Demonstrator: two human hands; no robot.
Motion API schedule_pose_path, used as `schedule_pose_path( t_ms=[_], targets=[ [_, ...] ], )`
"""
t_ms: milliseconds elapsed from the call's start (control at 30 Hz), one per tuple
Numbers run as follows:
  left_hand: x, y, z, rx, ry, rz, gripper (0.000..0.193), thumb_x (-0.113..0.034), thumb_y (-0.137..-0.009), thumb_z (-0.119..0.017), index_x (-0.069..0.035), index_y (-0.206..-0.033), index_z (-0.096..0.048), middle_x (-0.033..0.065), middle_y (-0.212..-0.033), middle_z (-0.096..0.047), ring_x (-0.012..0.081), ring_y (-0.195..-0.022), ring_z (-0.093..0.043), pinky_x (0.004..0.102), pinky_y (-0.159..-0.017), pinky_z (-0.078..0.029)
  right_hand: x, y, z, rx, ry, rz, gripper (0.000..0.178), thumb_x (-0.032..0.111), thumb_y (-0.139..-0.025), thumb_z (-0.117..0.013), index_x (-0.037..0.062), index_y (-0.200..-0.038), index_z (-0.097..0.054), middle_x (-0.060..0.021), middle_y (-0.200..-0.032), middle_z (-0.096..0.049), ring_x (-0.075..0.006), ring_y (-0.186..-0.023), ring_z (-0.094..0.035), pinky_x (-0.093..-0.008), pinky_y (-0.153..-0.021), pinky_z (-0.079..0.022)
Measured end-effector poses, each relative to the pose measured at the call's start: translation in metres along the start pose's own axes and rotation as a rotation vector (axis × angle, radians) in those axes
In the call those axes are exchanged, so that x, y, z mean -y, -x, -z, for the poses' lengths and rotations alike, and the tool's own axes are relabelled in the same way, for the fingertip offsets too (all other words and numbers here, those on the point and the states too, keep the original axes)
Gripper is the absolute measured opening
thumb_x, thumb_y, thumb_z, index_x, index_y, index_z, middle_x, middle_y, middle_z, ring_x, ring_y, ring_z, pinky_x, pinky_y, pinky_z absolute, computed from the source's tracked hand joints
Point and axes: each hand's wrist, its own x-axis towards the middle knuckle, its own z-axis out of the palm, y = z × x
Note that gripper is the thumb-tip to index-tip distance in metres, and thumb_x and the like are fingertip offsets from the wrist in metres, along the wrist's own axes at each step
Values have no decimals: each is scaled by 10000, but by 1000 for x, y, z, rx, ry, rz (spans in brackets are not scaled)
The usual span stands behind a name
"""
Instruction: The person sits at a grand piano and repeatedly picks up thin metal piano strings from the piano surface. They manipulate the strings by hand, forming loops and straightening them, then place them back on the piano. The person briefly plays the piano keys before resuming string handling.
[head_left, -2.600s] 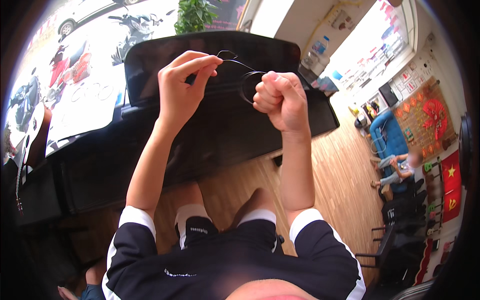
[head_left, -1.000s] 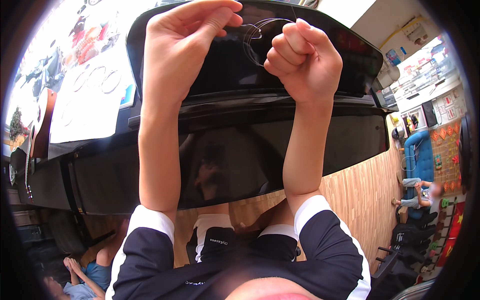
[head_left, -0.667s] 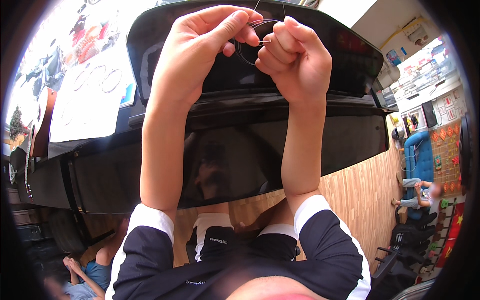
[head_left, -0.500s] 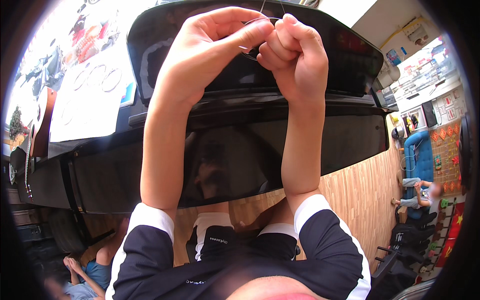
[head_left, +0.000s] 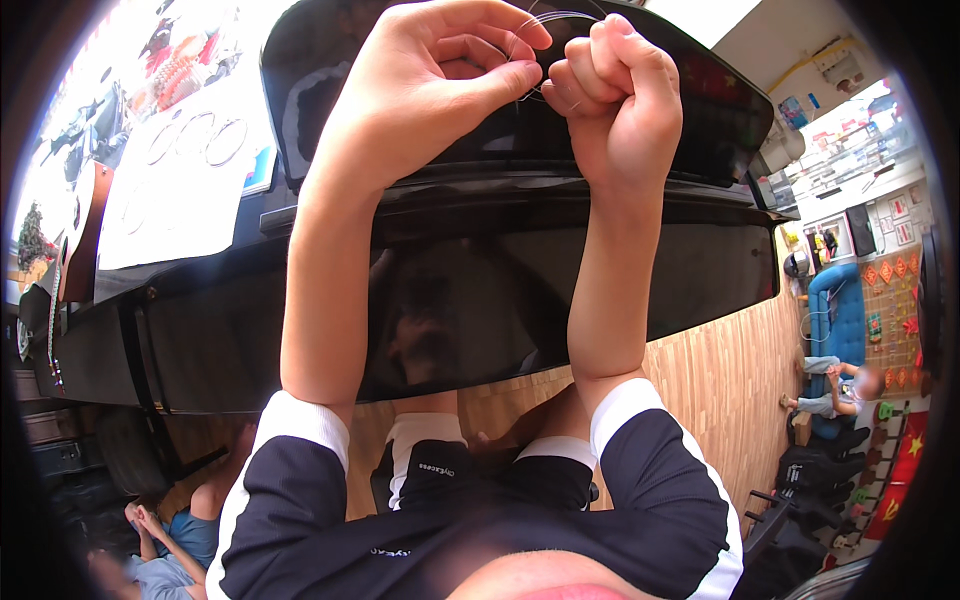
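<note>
A loop of thin, shiny wire string [head_left: 568,14] is up between my two hands, in front of the glossy black surface. My right hand [head_left: 625,95] is closed in a fist around part of it, thumb uppermost. My left hand [head_left: 430,90] curls at the loop's left side. Its index finger stands apart from the thumb, while the other fingers bend in close to the thumb with strands of string there. The exact contact of the left fingertips is hard to make out. Part of the loop hides behind the fingers.
Ahead stands a glossy black piano-like cabinet [head_left: 690,270] with a raised panel. Several coiled rings [head_left: 225,142] lie on a white sheet [head_left: 165,235] at left, near a brown guitar body [head_left: 85,235]. One person sits lower left; another sits by a blue sofa [head_left: 835,320] at right.
My hands have moved slightly apart, the right one going right. The left index finger has lifted away from the thumb, and the string loop now arches over the gap.
</note>
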Motion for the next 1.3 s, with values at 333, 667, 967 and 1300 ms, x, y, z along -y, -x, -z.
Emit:
schedule_pose_path(
  t_ms=[333,667,967,1300],
  targets=[
    [-6,-2,-9,-96,-39,84,223,-43,-889,-724,-6,-1109,-714,57,-962,-718,132,-900,-707,242,-840,-564,5,-1,1,-68,-64,65,403,189,-968,-453,144,-615,-262,40,-546,-200,-91,-493,-153,-292,-477,-158],
    [-5,1,6,-147,-212,22,147,-37,-924,-685,-33,-1053,-757,51,-945,-740,112,-892,-687,237,-842,-542,7,-4,12,-160,1,81,384,170,-984,-442,114,-631,-303,42,-561,-213,-78,-494,-149,-287,-475,-142],
    [-9,1,9,-315,-216,-101,167,-15,-930,-659,-44,-1047,-774,68,-956,-752,146,-892,-708,247,-803,-536,10,-2,9,-48,-102,-23,342,184,-993,-455,123,-676,-343,52,-575,-211,-66,-486,-141,-264,-468,-139],
    [-2,-1,11,-166,1,-19,179,-84,-950,-668,-26,-1106,-734,67,-957,-718,112,-804,-661,213,-677,-478,1,-5,18,127,-289,-135,331,207,-1033,-447,109,-720,-403,57,-580,-227,-64,-479,-159,-259,-464,-166]
  ],
)
